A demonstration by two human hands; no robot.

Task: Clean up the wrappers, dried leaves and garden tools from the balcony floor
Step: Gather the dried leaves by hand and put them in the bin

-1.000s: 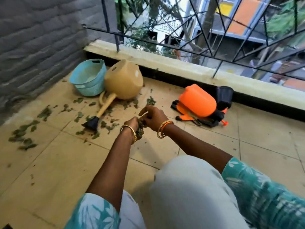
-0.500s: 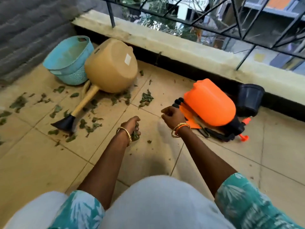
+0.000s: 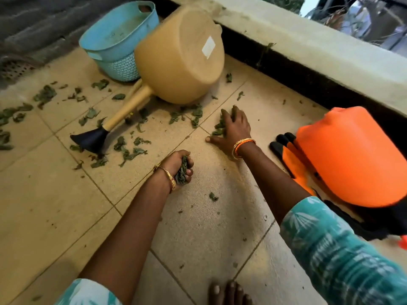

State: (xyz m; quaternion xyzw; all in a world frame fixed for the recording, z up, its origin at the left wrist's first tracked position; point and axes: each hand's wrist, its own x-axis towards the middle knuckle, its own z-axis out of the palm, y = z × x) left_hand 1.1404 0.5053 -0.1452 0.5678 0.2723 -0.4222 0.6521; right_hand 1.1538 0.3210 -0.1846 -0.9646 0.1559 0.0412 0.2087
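Dried leaves (image 3: pixel 45 96) litter the floor (image 3: pixel 44 205) at far left, before the blue basket (image 3: pixel 114 38) and the tipped tan watering can (image 3: pixel 178 56). We see our left hand (image 3: pixel 179 166) clenched around a clump of leaves, our right hand (image 3: pixel 233 128) spread flat on another small pile, and the orange sprayer (image 3: pixel 352 159) rightmost.
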